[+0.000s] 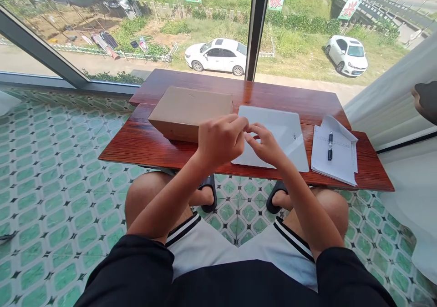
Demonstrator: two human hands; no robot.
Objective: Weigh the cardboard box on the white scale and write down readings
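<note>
My left hand (221,138) is raised above the front of the wooden table, its fingers curled closed. Fingertips meeting it from the right, my right hand (264,144) has its thumb and fingers bent in a pinch. Anything between the fingertips is too small or hidden to make out. Behind the hands lies a closed silver laptop (282,136), partly covered by them. A brown cardboard box (194,104) sits on the table just beyond my left hand, its front right corner hidden by that hand.
The reddish wooden table (133,138) stands across my knees. At its right lies a notepad (321,161) with a curled page and a black pen (330,146) on it. A large window with a dark frame (257,29) rises behind; a white curtain (385,93) hangs at right.
</note>
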